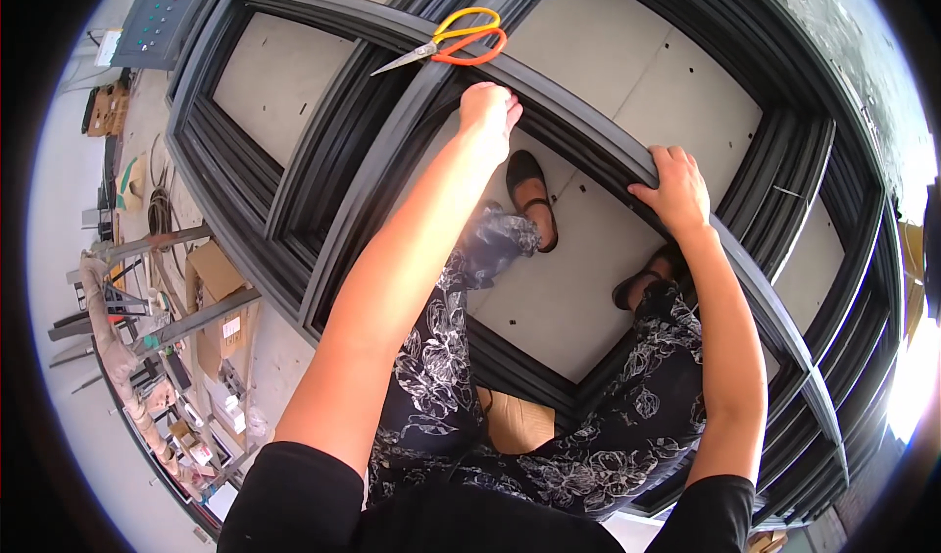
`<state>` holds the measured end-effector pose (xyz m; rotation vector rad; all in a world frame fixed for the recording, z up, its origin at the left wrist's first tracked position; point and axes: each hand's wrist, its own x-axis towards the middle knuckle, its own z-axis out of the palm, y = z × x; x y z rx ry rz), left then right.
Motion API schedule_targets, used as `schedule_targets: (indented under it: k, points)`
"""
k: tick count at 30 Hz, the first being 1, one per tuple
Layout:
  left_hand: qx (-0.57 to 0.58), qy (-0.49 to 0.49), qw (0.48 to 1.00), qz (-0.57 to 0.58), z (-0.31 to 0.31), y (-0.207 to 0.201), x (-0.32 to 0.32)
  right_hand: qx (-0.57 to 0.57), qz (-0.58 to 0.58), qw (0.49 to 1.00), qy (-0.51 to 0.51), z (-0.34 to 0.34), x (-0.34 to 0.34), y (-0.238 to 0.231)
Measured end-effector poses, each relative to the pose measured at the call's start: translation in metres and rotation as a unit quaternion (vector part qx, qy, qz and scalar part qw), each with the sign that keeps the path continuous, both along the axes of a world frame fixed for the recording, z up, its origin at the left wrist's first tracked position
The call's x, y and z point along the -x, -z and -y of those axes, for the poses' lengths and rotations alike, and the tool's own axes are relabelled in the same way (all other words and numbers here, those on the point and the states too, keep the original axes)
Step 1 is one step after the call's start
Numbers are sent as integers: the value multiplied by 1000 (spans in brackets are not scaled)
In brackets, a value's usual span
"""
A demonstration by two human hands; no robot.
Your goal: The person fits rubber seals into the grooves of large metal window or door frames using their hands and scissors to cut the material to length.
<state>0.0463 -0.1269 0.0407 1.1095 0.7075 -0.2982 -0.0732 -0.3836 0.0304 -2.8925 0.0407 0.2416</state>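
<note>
Dark grey metal window frames (588,112) lie stacked around my legs, with crossbars dividing them into panels. My left hand (487,117) is closed at the inner corner where two bars of the top frame meet. Its fingers are pressed together against the black inner edge, and what they hold is hidden. Farther right, my right hand (678,188) is wrapped over the long grey bar of the same frame, thumb on the near side. Scissors (431,50) with one yellow and one orange handle lie on the bars just beyond my left hand, blades pointing left.
My feet in black shoes (530,195) stand inside a frame opening, beside crumpled clear plastic (495,244). A grey control box (162,19) stands at the far left. Below it are cardboard boxes (216,271) and a cluttered rack (186,327). More frames (843,327) are stacked at right.
</note>
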Motion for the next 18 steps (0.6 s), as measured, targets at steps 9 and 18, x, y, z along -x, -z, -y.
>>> schedule_targets:
  k: [9, 18]
  points:
    - [-638, 244, 700, 209, 4, 33, 20, 142, 129, 978, -80, -21, 14, 11]
    - [-380, 196, 883, 193, -6, 2, 20, 146, 246, 951, -118, -49, -26, 47]
